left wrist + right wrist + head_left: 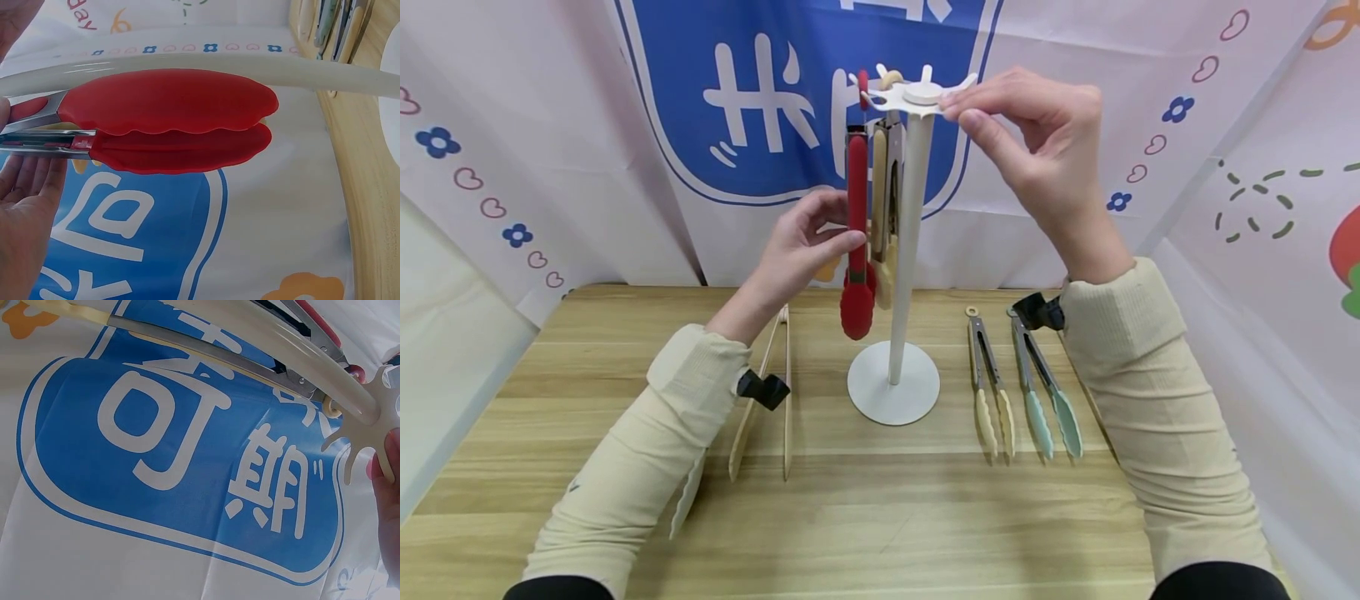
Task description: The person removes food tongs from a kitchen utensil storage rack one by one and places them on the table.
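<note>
A white stand (910, 225) with a ring of hooks at its top rises from a round base. Red-tipped tongs (856, 217) hang from a hook on its left side, and my left hand (808, 233) holds them by the handle, thumb in front. Their red scalloped heads (169, 103) lie close together in the left wrist view. Cream tongs (883, 200) hang just behind, partly hidden by the red ones. At the top, my right hand (1037, 125) pinches a hook on the right side of the hook ring (369, 434) between thumb and fingers.
Right of the base lie cream-tipped tongs (988, 379) and mint-green tongs (1045, 383), spread apart. Wooden-looking tongs (787, 392) lie on the table (880, 517) near my left forearm, which covers part of a pale object (687, 496). A printed cloth (775, 242) hangs behind.
</note>
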`<state>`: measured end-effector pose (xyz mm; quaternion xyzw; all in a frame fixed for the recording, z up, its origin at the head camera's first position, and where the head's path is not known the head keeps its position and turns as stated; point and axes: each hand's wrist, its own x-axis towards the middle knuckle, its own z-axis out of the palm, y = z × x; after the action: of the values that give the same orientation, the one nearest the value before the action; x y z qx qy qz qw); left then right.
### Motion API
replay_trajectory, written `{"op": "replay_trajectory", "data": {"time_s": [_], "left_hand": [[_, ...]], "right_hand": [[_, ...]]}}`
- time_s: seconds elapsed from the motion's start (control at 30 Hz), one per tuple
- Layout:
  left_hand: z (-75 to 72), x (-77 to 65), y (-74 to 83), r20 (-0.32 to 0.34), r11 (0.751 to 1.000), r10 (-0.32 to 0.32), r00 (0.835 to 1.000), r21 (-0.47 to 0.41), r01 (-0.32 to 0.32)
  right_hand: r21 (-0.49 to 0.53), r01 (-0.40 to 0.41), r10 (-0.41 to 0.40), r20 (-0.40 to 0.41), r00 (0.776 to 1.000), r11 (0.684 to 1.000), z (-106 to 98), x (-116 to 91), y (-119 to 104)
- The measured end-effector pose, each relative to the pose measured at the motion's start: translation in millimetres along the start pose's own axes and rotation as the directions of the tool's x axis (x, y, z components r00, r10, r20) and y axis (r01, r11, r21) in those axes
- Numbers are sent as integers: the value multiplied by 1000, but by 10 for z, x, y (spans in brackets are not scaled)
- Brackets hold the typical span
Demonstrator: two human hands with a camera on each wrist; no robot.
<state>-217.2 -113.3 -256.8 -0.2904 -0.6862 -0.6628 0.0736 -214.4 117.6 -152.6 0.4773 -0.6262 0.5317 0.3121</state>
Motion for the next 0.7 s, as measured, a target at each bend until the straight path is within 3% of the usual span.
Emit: {"op": "replay_trajectory", "data": {"time_s": [0.2, 0.37, 0.7], "left_hand": [[-17, 1, 13, -14, 1000, -24, 1000, -4, 24], [-36, 5, 26, -32, 1000, 0, 999, 4, 1], [-128, -23, 46, -107, 1000, -7, 994, 24, 10]], "right_hand": [[-17, -30, 30, 1, 1000, 999, -5, -9, -9], [-23, -30, 30, 2, 1000, 999, -6, -9, -4], [-34, -9, 10, 9, 1000, 999, -13, -9, 8]]}}
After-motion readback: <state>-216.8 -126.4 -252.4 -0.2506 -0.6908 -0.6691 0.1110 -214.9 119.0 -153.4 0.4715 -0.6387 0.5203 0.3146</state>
